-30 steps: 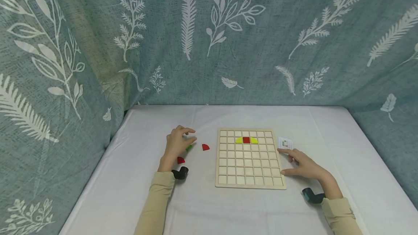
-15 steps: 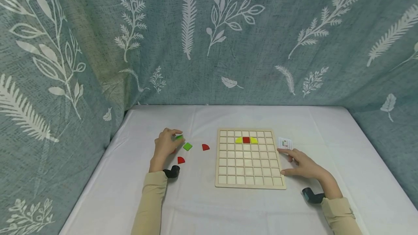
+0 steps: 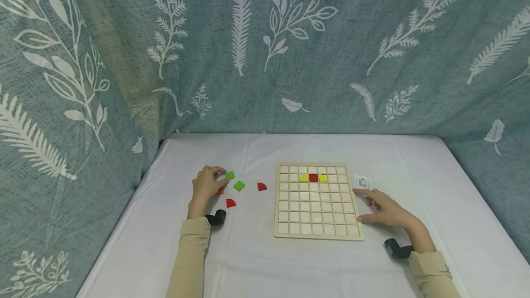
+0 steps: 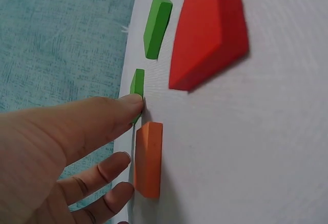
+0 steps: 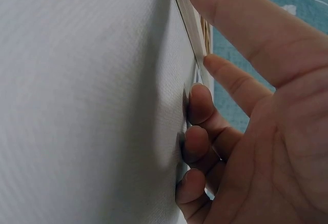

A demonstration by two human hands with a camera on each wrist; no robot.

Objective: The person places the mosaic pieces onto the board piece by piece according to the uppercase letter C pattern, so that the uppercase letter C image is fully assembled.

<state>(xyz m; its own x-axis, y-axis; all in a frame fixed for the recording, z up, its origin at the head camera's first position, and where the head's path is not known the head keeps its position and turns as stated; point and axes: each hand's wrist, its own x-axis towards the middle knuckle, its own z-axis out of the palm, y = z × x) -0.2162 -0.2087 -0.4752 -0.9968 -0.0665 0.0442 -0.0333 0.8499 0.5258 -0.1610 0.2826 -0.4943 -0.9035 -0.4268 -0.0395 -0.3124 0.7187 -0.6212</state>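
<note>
My left hand [image 3: 204, 185] is at the left of the table, thumb and forefinger spread beside a green square tile [image 3: 230, 175]. In the left wrist view the thumb tip overlaps this green tile [image 4: 137, 82]; contact is unclear. Under the hand lies an orange tile [image 4: 149, 160], partly hidden in the head view. A second green tile [image 3: 239, 186] and two red quarter-round tiles, one near [image 3: 230, 203] and one farther right [image 3: 262, 186], lie close by. My right hand [image 3: 385, 208] rests thumb and forefinger tips against the right edge of a wooden grid board [image 3: 310, 206].
A red square tile [image 3: 313, 178] sits in the board's second row between two yellow tiles, a left one [image 3: 304, 178] and a right one [image 3: 323, 178]. A small printed pattern card [image 3: 362, 181] lies right of the board. Behind the white-covered table hangs a leaf-patterned curtain [image 3: 256, 82].
The left hand has drawn back to the left, uncovering both green tiles and part of the orange one. The right hand stays at the board's edge.
</note>
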